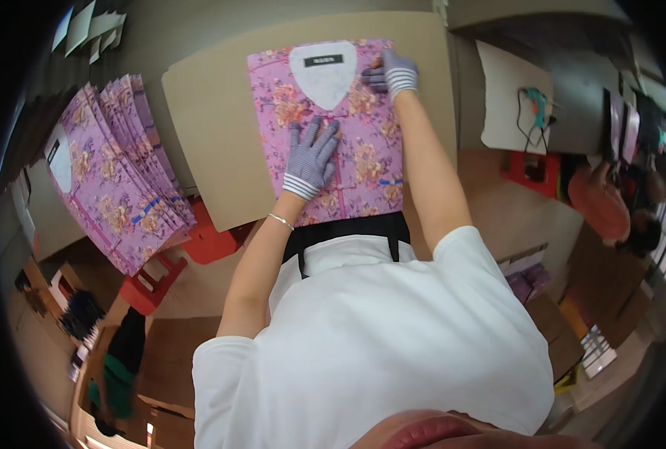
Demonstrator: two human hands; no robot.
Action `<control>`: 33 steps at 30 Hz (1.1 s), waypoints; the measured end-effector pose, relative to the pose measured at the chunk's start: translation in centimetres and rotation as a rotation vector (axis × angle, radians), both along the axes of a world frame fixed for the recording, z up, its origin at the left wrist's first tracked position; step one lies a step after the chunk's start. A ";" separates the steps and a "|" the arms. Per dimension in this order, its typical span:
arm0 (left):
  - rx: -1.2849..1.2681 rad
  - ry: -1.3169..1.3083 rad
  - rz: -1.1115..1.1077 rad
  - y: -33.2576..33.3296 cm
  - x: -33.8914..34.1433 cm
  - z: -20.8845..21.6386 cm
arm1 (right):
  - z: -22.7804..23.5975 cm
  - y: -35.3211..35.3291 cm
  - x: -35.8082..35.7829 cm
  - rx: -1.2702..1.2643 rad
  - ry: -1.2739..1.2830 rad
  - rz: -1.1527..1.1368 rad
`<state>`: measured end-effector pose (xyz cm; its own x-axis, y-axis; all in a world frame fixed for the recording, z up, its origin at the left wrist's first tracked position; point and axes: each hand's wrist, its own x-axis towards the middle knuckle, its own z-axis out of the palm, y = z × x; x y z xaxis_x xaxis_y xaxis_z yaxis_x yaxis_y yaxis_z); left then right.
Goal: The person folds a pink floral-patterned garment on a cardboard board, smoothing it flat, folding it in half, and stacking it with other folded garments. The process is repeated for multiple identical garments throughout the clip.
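Note:
A folded pink-purple floral shirt (367, 153) lies before me, its white V-shaped neck area showing a dark label near the top. My left hand (310, 159), in a grey-purple knit glove with a striped cuff, rests flat on the front of the shirt, fingers spread. At the shirt's upper right corner is my right hand (394, 73), gloved the same way. Its fingers point left across the fabric and its thumb stands apart from them. Under the shirt is a brown cardboard sheet (213, 150).
To the left stands a fanned stack of similar folded floral shirts (112, 176), near red stools (213, 233). On the right, a white board (501, 112) carries a teal glue-gun-like tool (535, 105) with a black cord. Other people (610, 202) are at the far right and lower left.

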<state>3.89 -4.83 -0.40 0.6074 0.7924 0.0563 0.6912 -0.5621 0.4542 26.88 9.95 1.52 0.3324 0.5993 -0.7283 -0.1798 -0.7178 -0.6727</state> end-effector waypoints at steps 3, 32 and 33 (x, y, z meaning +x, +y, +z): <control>-0.001 0.057 -0.024 4.4 -1.3 1.0 | -1.6 2.8 1.5 0.052 0.013 0.043; 0.174 0.312 -0.012 2.0 -4.4 1.1 | -3.6 -13.3 2.0 0.438 0.022 0.130; 0.133 0.249 -0.024 -1.0 -4.7 0.9 | -3.4 -16.5 2.0 0.429 0.103 0.105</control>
